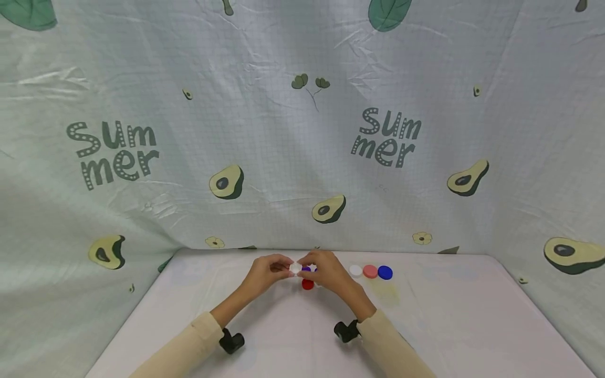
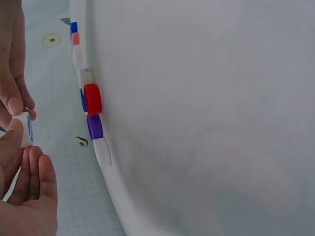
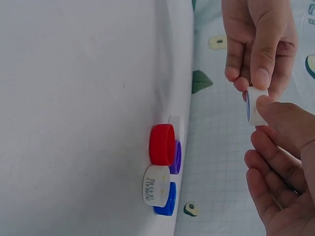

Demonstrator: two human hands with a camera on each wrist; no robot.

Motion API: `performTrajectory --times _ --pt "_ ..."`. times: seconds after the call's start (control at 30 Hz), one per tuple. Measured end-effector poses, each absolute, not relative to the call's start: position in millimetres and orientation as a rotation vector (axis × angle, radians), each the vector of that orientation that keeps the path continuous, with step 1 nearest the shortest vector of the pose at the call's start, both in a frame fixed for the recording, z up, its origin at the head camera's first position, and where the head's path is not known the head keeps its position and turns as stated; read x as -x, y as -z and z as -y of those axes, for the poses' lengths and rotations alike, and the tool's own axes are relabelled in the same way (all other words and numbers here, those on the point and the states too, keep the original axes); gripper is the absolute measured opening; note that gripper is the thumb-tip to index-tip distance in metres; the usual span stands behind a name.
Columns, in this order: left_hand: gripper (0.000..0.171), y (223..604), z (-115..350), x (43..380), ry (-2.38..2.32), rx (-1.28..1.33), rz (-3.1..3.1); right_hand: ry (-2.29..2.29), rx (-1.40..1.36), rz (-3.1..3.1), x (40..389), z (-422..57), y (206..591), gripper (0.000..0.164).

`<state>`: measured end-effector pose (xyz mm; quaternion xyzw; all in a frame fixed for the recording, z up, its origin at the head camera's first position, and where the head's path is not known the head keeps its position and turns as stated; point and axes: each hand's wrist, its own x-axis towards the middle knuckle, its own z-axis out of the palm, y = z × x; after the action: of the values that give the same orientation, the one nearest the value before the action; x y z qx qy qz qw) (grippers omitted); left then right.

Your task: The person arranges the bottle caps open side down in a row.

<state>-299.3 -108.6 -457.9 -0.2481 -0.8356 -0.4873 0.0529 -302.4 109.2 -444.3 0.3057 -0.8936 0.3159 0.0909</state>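
Observation:
Between both hands, raised above the table, is a small white bottle cap (image 1: 295,269) with a thin blue ring at one face. My left hand (image 1: 268,271) pinches it from the left side. From the right, my right hand (image 1: 329,270) grips the same cap with thumb and fingers. Below the hands a cluster of caps stands on the table: a red cap (image 3: 162,145), a purple cap (image 3: 176,157), a white cap with printed characters (image 3: 156,186) and a blue cap (image 3: 166,200). The right hand hides part of this cluster in the head view.
Right of the hands lies a row of a white cap (image 1: 355,271), a pink cap (image 1: 371,271) and a blue cap (image 1: 385,272). The white-covered table (image 1: 454,320) ends at a hanging printed cloth (image 1: 274,131). Each wrist wears a black camera.

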Motion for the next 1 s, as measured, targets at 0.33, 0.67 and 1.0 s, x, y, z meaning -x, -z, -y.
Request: performTrajectory --times 0.33,0.67,1.0 --pt "0.027 448 103 291 1.633 0.730 2.500 -1.022 -0.846 2.614 293 -114 439 0.026" --pt "0.029 443 95 287 1.701 0.707 2.401 -1.036 -0.846 2.443 287 -116 439 0.029" --pt "0.022 437 78 287 1.778 0.614 2.361 -0.924 -0.876 2.329 281 -131 436 0.025"
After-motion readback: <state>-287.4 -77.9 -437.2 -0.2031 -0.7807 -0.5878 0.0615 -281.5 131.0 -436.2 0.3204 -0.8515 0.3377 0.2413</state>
